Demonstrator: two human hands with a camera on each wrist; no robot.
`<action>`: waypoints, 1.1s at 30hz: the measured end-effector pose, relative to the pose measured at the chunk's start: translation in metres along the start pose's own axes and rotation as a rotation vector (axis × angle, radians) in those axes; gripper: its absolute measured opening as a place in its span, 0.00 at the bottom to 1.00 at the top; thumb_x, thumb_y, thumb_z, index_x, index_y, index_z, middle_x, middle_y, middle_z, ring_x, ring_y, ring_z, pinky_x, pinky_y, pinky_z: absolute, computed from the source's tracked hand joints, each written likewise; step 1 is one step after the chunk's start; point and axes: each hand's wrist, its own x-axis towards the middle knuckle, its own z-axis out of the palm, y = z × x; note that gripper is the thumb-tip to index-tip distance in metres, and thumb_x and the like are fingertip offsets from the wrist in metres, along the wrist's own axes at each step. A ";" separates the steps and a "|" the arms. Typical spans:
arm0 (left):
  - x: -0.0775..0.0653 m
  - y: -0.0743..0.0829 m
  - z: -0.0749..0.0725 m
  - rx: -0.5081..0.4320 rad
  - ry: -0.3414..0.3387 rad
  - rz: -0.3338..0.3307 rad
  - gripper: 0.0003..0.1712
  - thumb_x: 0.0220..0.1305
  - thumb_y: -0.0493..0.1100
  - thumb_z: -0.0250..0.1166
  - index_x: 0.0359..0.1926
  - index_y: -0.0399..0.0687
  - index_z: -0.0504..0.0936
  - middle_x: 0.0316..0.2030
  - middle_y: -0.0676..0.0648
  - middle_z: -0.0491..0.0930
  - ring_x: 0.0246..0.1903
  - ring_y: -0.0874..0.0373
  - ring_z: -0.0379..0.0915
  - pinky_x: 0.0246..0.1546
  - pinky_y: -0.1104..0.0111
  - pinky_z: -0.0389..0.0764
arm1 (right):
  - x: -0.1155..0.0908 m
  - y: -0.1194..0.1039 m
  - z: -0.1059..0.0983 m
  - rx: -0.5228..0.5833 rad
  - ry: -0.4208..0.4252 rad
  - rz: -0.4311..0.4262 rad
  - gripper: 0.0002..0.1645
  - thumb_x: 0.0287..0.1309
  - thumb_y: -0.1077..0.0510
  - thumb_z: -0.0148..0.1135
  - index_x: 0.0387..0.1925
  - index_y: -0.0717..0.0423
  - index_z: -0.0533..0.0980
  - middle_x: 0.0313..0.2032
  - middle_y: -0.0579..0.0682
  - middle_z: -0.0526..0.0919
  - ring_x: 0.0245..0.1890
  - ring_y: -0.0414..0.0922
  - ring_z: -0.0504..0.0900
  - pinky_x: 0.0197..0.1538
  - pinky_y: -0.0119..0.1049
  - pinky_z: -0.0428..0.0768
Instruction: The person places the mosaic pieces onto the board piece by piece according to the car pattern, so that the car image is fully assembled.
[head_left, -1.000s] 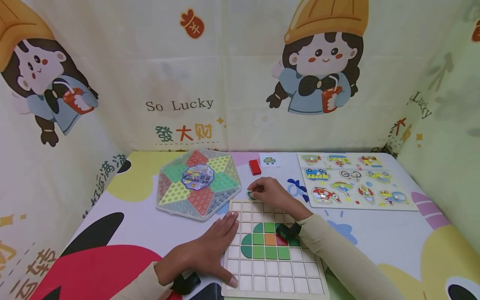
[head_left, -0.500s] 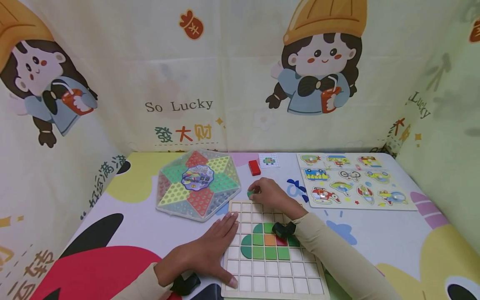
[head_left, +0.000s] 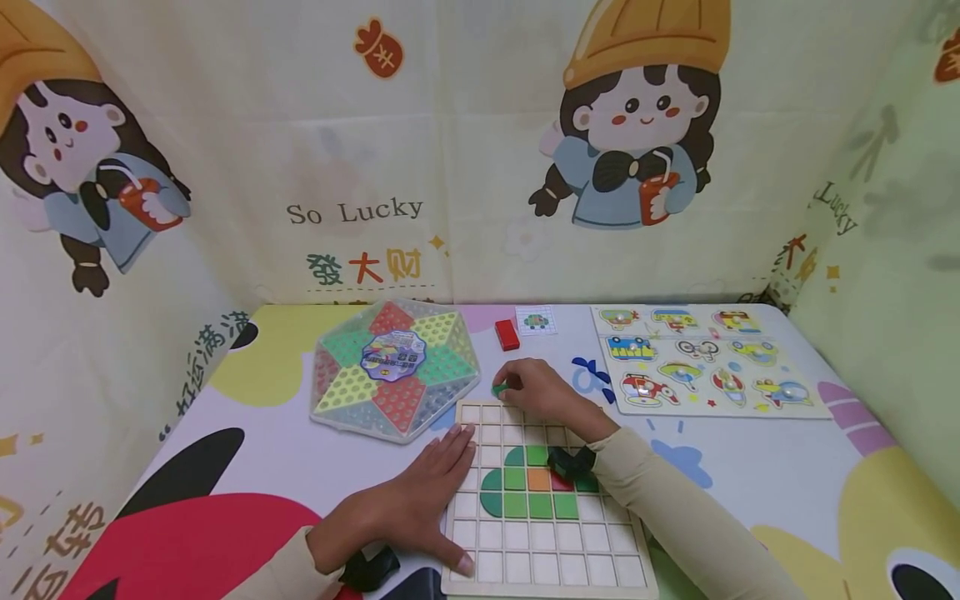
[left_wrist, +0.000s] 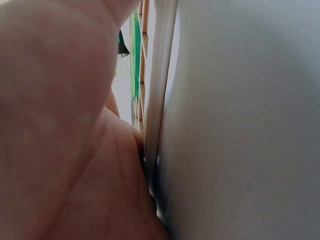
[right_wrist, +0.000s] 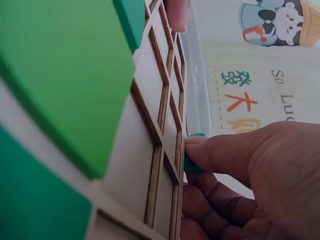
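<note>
A wooden grid board (head_left: 549, 570) lies on the table, its middle squares filled with green, orange and red tiles (head_left: 538, 505). Along the board's left edge rests my left hand (head_left: 420, 500), fingers and thumb spread and touching it. In the left wrist view the palm (left_wrist: 60, 120) is close beside the board's rim (left_wrist: 162, 70). Just past the far edge, my right hand (head_left: 543, 390) pinches a small dark green tile (right_wrist: 194, 162) between thumb and fingers. Part of that tile is hidden by the fingers. The right forearm covers the board's upper right squares.
A hexagonal Chinese checkers set (head_left: 395, 392) stands left of the right hand. Behind the hand are a red block (head_left: 507, 335) and a small pattern card (head_left: 536, 321). A vehicle picture puzzle (head_left: 701, 375) lies at the right. A printed cloth wall (head_left: 480, 150) rises behind.
The green tile in my right fingers has turned slightly, and the hand has barely shifted. My left hand stays on the board. The whole view has drifted a little.
</note>
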 end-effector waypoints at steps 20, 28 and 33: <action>-0.002 0.002 0.001 0.000 0.014 0.010 0.74 0.45 0.76 0.67 0.76 0.39 0.40 0.76 0.44 0.27 0.73 0.49 0.18 0.69 0.46 0.37 | -0.025 0.010 -0.021 0.052 0.051 -0.125 0.09 0.61 0.66 0.63 0.42 0.58 0.85 0.37 0.46 0.83 0.35 0.42 0.76 0.42 0.36 0.78; -0.003 0.001 0.002 0.013 0.025 0.029 0.73 0.46 0.76 0.67 0.76 0.38 0.41 0.76 0.43 0.28 0.74 0.48 0.20 0.69 0.45 0.38 | -0.041 0.019 -0.028 0.046 0.080 -0.177 0.11 0.59 0.69 0.63 0.41 0.58 0.85 0.37 0.44 0.82 0.34 0.42 0.76 0.39 0.35 0.78; -0.002 0.001 0.000 0.012 0.010 0.017 0.73 0.45 0.76 0.66 0.77 0.40 0.39 0.76 0.45 0.27 0.73 0.50 0.19 0.69 0.46 0.36 | -0.053 0.023 -0.034 0.050 0.047 -0.209 0.14 0.57 0.71 0.62 0.43 0.59 0.84 0.38 0.45 0.83 0.34 0.42 0.76 0.39 0.34 0.79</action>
